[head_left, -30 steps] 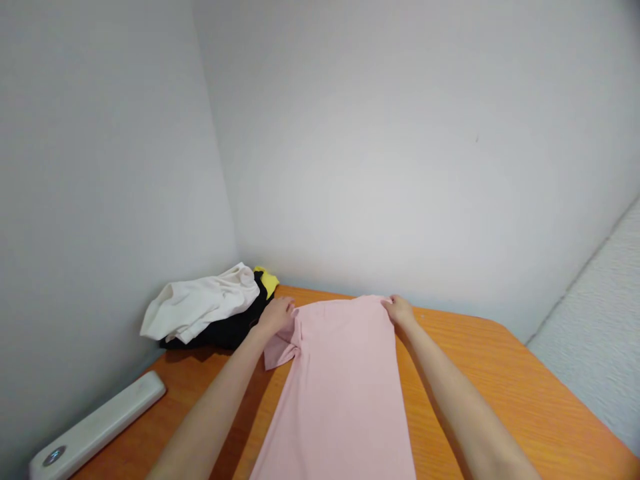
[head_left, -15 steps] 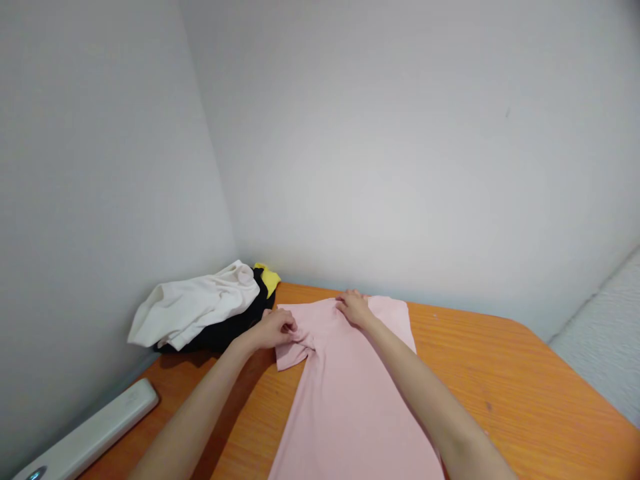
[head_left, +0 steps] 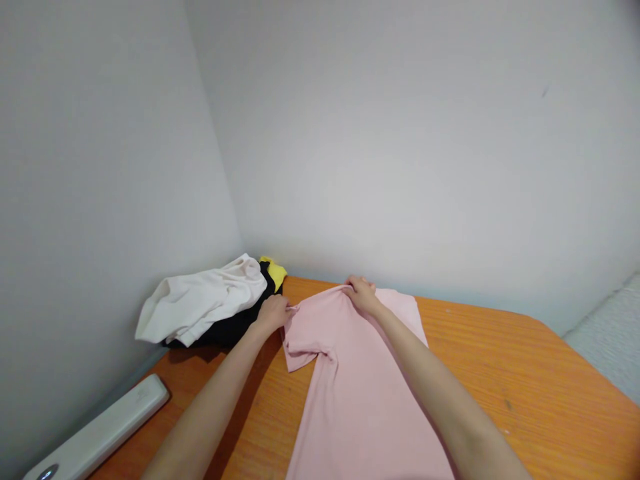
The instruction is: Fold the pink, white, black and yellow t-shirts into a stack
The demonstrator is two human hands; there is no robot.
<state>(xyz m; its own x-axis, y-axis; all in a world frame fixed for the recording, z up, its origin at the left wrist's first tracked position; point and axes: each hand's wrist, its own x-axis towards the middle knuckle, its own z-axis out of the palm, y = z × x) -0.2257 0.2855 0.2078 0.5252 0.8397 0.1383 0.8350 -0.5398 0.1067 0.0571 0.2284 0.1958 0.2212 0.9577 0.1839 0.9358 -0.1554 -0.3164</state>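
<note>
A pink short-sleeved T-shirt [head_left: 370,400] lies spread on the wooden table, its body running toward me. My left hand [head_left: 273,315] pinches the outer edge of its left sleeve, which is pulled taut and slightly raised. At the shirt's far edge, by the collar, my right hand [head_left: 363,295] grips the fabric between thumb and fingers. Cloth stretches in a line between the two hands. Small creases bunch at the left armpit. My right forearm covers part of the shirt's right side.
At the back left, a heap holds a white garment [head_left: 205,303], a black one [head_left: 233,328] and a yellow piece [head_left: 277,273]. A long white device [head_left: 105,427] lies along the left edge of the orange-brown wooden table [head_left: 500,380]. Grey-white walls [head_left: 380,147] stand behind and left.
My left hand has moved from the crumpled sleeve to its outer edge and drawn it up and taut. My right hand has closed on the shoulder edge and lifted it slightly. The view has shifted a little.
</note>
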